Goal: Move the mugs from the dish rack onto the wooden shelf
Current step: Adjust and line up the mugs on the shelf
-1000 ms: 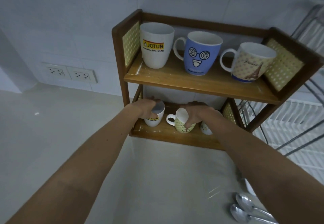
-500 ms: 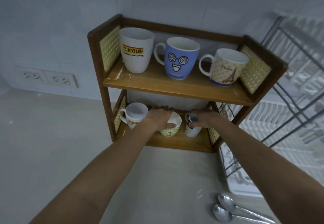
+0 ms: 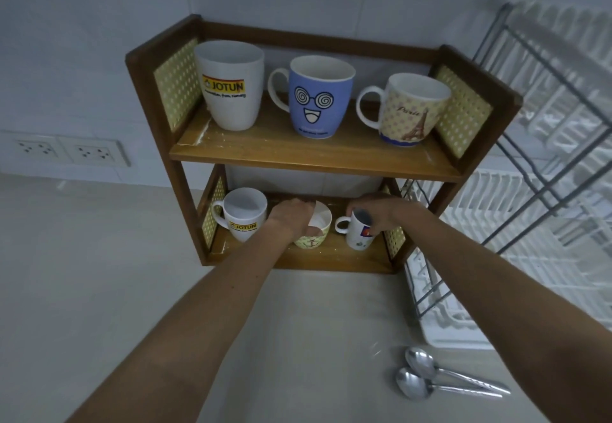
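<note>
Your left hand [image 3: 291, 220] grips the yellow anchor mug [image 3: 313, 235] and your right hand [image 3: 381, 214] pinches the small white mug [image 3: 359, 234] on the wooden shelf [image 3: 298, 154].

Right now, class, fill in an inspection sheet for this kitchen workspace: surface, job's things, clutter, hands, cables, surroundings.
Surface: pale counter, bare at left.
Job's things: wooden shelf has three mugs on top and three below; dish rack shows no mugs.
Clutter: two spoons on the counter.
Hands: left hand on the yellow-green mug; right hand grips the small white mug.
Cables: nothing seen.
Surroundings: tiled wall, two wall sockets.
</note>
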The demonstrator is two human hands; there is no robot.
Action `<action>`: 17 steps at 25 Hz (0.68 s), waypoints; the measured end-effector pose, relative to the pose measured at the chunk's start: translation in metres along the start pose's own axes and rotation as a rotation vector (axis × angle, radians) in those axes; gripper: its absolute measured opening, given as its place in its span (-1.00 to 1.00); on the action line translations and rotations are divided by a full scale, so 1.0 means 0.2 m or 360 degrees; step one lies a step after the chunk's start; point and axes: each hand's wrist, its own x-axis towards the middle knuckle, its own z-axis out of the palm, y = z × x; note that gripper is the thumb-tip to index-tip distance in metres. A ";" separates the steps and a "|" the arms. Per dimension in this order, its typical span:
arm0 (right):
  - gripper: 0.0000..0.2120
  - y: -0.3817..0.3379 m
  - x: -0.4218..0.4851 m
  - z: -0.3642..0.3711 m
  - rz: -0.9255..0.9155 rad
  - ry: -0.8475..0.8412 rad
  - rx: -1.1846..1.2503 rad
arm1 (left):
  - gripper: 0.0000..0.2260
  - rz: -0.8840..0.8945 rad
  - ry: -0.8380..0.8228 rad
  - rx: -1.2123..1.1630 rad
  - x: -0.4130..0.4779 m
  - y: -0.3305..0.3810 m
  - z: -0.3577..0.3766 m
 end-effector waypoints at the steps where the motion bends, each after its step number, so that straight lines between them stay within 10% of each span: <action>1: -0.47 0.00 0.00 0.01 -0.0015 0.0012 0.0008 | -0.37 0.0002 0.0010 -0.0003 0.00 0.00 0.00; 17: -0.49 -0.01 0.00 0.07 -0.0030 0.0090 0.0120 | -0.37 -0.0002 0.0062 -0.0069 0.01 -0.02 0.06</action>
